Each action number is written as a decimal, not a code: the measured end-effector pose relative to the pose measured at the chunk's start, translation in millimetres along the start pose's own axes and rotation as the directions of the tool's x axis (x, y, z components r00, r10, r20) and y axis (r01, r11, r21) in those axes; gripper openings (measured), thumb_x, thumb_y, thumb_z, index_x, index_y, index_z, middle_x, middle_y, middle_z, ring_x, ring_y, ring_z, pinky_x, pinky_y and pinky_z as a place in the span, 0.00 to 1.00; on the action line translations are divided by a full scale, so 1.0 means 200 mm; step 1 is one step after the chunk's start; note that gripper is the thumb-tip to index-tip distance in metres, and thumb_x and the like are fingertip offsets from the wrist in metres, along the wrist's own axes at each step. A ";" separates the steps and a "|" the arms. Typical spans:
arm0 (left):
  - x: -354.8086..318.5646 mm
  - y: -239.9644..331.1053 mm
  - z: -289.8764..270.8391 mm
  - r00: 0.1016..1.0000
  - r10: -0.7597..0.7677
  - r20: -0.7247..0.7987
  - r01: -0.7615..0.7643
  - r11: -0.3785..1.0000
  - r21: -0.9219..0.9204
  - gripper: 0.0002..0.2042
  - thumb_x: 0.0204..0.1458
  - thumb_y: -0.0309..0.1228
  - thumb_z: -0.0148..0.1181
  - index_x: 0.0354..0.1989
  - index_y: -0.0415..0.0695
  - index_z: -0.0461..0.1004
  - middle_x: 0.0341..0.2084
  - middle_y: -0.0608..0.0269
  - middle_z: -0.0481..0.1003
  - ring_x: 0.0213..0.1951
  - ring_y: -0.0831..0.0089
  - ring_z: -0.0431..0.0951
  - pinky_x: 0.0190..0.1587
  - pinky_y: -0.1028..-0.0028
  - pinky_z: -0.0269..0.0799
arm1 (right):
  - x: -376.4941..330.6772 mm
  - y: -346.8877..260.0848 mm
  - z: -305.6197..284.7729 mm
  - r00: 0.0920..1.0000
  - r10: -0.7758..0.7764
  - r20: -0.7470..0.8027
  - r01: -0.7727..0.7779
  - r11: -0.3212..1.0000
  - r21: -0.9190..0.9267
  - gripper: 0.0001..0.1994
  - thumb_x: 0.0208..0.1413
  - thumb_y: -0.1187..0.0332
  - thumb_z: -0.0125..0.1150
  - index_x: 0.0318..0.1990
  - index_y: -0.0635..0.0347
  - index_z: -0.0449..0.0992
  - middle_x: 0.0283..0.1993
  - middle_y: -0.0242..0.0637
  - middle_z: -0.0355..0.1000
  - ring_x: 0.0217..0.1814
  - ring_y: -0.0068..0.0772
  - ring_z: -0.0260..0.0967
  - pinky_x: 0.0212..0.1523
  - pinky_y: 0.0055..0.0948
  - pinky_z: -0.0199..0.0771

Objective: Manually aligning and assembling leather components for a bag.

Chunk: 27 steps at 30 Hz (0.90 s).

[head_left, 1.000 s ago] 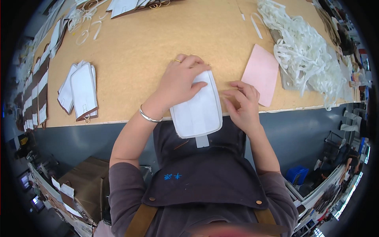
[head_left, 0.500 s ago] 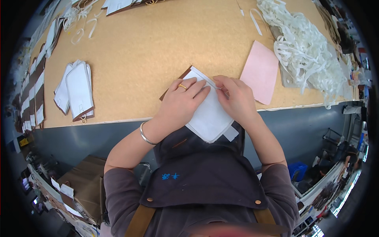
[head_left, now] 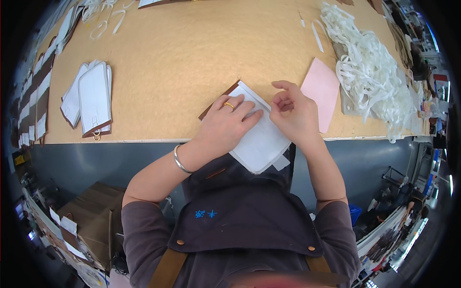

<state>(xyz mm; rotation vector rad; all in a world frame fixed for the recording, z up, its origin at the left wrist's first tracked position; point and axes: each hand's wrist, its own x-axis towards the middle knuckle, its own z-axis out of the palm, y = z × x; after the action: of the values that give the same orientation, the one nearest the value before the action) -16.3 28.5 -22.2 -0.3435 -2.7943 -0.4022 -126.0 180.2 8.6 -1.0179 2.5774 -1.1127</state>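
A white panel (head_left: 261, 149) with a stitched-looking border lies slantwise at the table's front edge, its lower corner reaching over my dark apron. Brown material (head_left: 218, 100) shows along its upper left side. A small pale tab (head_left: 280, 162) sticks out at its lower right. My left hand (head_left: 229, 119), wearing a ring, rests on the panel with fingers spread over its upper part. Just off the panel's right edge, my right hand (head_left: 295, 115) is raised with its fingers curled in toward the thumb. Whatever those fingers hold, if anything, is too small to make out.
A pink sheet (head_left: 321, 91) lies right of my right hand, with a heap of white strips (head_left: 372, 72) beyond it. On the left lie stacked white pieces with brown ends (head_left: 96, 98) and rows of brown and white pieces (head_left: 36, 103). Brown bags (head_left: 91, 221) stand below the table.
My right hand has come away from the panel's upper right edge, moving right and slightly up. The left hand stays on the panel. The whole view has shifted a little.
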 end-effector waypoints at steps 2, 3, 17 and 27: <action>0.00 0.00 0.00 1.000 -0.008 -0.005 0.008 1.000 -0.007 0.15 0.45 0.28 0.51 0.42 0.51 0.75 0.40 0.67 0.72 0.47 0.68 0.72 0.50 0.67 0.63 | -0.01 0.00 -0.01 0.998 -0.021 -0.053 0.023 0.999 0.030 0.19 0.38 0.75 0.61 0.43 0.57 0.72 0.23 0.34 0.71 0.23 0.33 0.71 0.24 0.29 0.71; 0.00 0.00 0.01 1.000 -0.012 -0.007 0.012 1.000 -0.013 0.14 0.45 0.28 0.51 0.42 0.51 0.75 0.39 0.67 0.72 0.47 0.68 0.72 0.50 0.68 0.63 | -0.03 0.02 0.00 0.995 -0.091 -0.050 0.088 0.994 -0.063 0.19 0.39 0.75 0.61 0.43 0.57 0.71 0.23 0.33 0.71 0.23 0.34 0.70 0.24 0.30 0.71; 0.02 0.03 0.01 0.996 -0.073 0.044 0.074 0.997 -0.023 0.17 0.44 0.25 0.51 0.46 0.49 0.72 0.37 0.69 0.69 0.43 0.71 0.69 0.50 0.67 0.60 | -0.03 -0.01 0.01 0.994 -0.091 -0.061 0.085 0.991 -0.104 0.17 0.41 0.74 0.60 0.43 0.56 0.71 0.24 0.31 0.71 0.26 0.34 0.70 0.26 0.32 0.72; 0.03 0.02 0.05 0.987 -0.149 -0.056 0.144 0.986 -0.083 0.25 0.34 0.21 0.58 0.48 0.49 0.72 0.49 0.67 0.68 0.54 0.71 0.66 0.47 0.68 0.59 | -0.16 0.10 0.02 0.993 -0.119 0.004 0.115 0.951 -0.286 0.08 0.43 0.72 0.62 0.35 0.55 0.78 0.30 0.31 0.70 0.31 0.34 0.67 0.31 0.30 0.70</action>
<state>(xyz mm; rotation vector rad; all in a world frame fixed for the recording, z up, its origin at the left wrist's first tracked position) -23.6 35.8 -28.2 -0.1401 -2.7565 -0.5482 -111.4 208.0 -10.9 -1.2421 2.7776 -0.7837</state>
